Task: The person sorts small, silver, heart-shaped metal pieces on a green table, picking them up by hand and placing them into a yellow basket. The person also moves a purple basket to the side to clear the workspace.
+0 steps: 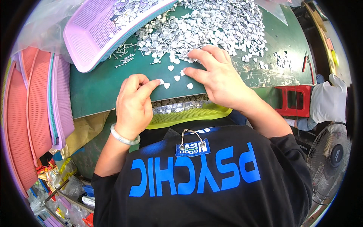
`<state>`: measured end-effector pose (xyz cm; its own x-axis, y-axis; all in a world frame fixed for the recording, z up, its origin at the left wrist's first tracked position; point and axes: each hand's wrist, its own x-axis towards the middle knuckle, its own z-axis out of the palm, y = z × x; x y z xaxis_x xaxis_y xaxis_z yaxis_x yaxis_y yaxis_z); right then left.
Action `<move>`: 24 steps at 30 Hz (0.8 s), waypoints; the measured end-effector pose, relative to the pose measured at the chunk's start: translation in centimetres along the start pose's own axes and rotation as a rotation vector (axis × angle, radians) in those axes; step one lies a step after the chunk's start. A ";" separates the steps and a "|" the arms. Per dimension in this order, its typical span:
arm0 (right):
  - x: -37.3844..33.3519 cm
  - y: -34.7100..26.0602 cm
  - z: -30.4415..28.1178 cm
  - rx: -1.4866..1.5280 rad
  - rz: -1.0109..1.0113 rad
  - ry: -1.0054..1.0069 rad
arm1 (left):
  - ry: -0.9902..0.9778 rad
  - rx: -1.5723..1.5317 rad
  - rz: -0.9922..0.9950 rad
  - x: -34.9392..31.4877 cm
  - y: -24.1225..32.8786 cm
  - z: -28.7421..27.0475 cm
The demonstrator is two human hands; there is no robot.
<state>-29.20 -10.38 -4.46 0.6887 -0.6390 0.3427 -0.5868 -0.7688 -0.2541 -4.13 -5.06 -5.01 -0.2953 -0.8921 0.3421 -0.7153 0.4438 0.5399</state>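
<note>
Hiding much of the yellow tray [211, 112] at the table's near edge, the right hand's wrist and the green table top [98, 87] leave only the tray's front rim and a strip of the small silver hearts lying in it open to view. Whether the left hand [132, 104] pinches anything cannot be told: its fingers are curled, the forefinger tip touching one loose silver heart [162, 81] on the mat. The right hand [217, 77] lies flat and spread, palm down, clasping nothing, its fingertips resting among the nearest hearts at the foot of the big heap of silver hearts [211, 22]. A few single hearts lie between the two hands, just beside the table's edge.

A lilac plastic basket [89, 36], perforated like mesh, stands tilted at the upper left, cut off by the frame, with more hearts inside. Thin metal pins [124, 56] lie scattered beside it. Stacked pink and lilac baskets [38, 106] lean at the left. A pale jade-like bangle [124, 138] circles the left wrist. At the far right stand a red stool [295, 100] and a fan [329, 159], partly cut off.
</note>
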 end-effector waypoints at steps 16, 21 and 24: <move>1.9 0.2 0.8 -0.107 0.007 0.044 | -0.118 0.068 0.071 2.9 0.2 0.5; 1.5 0.5 0.2 -0.002 -0.027 -0.005 | -0.035 -0.055 0.086 3.3 -0.5 0.9; 1.7 0.9 0.2 0.015 -0.023 0.015 | -0.014 0.020 0.103 4.5 -0.6 1.3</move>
<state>-28.48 -12.10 -4.30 0.6954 -0.6210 0.3617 -0.5648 -0.7835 -0.2592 -5.86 -9.46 -4.72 -0.3767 -0.8427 0.3846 -0.6932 0.5318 0.4865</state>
